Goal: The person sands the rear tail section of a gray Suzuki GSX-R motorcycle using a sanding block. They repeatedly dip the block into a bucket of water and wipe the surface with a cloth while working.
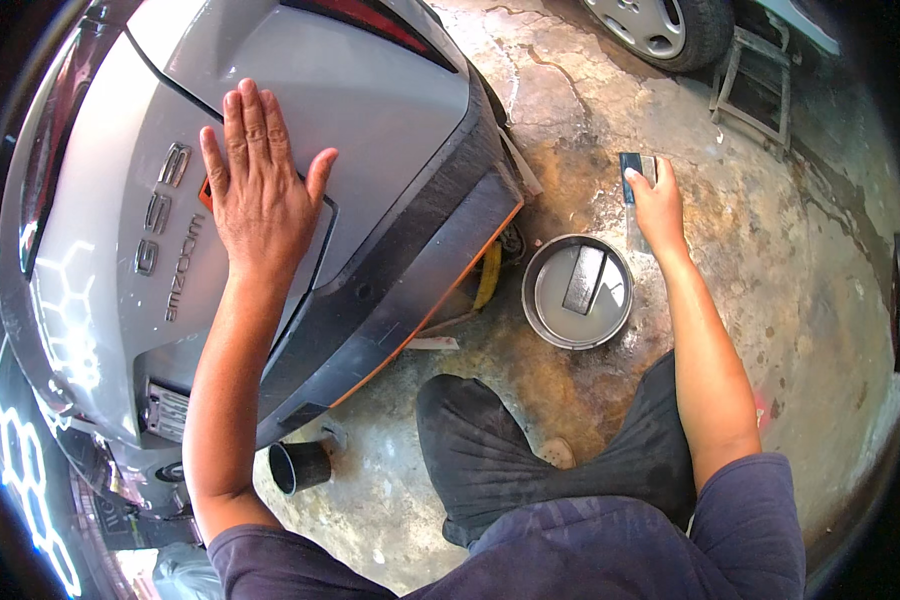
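Note:
My left hand lies palm down against the silver rear bodywork of a car, fingers up and thumb apart. It covers part of an orange-edged item beside the chrome letter badges. Out to the right, my right hand grips a dark flat block with a paler strip along it, perhaps a sanding block. That hand is held above the floor, near a round basin of cloudy water. A dark rectangular block sits in the water.
The car's dark bumper with an orange edge line runs diagonally before me. A black bucket stands on the stained concrete floor. Beyond are another vehicle's wheel and a metal frame stand. My bent knees are below the basin.

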The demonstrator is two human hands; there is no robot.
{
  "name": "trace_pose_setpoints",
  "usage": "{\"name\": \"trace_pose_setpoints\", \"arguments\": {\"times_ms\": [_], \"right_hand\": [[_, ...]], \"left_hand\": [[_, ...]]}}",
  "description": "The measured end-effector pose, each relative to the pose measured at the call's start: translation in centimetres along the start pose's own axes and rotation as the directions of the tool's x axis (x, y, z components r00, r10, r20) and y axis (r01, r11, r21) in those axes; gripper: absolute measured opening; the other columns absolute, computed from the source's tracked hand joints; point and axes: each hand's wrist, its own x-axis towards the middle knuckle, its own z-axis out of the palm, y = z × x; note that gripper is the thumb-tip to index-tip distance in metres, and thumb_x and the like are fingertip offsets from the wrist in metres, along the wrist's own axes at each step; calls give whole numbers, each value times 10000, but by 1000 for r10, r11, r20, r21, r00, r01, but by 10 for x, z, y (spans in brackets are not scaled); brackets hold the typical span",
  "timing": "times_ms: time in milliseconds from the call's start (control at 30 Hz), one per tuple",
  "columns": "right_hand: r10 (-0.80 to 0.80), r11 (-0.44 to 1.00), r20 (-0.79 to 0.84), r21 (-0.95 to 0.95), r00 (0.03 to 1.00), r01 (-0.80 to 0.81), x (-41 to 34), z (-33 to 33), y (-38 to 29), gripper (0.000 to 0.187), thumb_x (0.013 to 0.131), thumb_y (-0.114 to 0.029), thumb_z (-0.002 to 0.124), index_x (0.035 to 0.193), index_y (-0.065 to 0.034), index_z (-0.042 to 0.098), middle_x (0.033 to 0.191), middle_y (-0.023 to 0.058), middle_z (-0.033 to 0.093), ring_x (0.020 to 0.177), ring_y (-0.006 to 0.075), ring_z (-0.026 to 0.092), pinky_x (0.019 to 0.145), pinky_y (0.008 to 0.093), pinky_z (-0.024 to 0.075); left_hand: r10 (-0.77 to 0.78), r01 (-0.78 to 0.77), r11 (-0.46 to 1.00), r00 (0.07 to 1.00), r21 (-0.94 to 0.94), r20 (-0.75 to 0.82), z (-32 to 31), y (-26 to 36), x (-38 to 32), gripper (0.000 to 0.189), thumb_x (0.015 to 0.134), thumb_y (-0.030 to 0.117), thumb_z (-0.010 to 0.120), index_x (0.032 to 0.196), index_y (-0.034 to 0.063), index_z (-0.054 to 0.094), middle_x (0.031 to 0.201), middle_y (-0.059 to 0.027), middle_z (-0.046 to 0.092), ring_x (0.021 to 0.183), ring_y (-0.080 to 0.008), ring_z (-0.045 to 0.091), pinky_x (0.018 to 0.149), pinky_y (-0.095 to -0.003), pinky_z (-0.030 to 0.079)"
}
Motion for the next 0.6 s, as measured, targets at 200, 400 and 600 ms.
{"name": "trace_pose_setpoints", "arguments": {"times_ms": [200, 400, 600], "right_hand": [[3, 1000, 6, -8, 1000, -3, 2, 3, 4, 340, 939, -191, 694, 1179, 18, 576, 1030, 238, 696, 964, 384, 693, 843, 440, 519], [-10, 1000, 15, -7, 1000, 10, 0, 5, 5, 324, 938, -187, 694, 1169, 11, 583, 1016, 226, 700, 945, 371, 693, 839, 439, 518], [4, 1000, 42, 12, 999, -4, 1, 5, 7, 321, 935, -191, 695, 1165, 5, 586, 1003, 220, 699, 921, 364, 686, 822, 437, 515]], "left_hand": [[39, -36, 999, 996, -40, 79, 4, 11, -27, 947, 1010, 676, 411, 1635, -6, 207, 1739, -162, 103, 1617, -283, 41, 1300, -481, -33], [35, -29, 999, 989, -43, 147, 6, 27, -44, 977, 990, 690, 434, 1625, -22, 227, 1736, -176, 106, 1617, -300, 47, 1299, -493, -8], [60, -52, 998, 981, -47, 183, 12, 38, -62, 956, 988, 662, 463, 1605, -44, 277, 1728, -197, 132, 1615, -325, 63, 1298, -516, 9]]}}
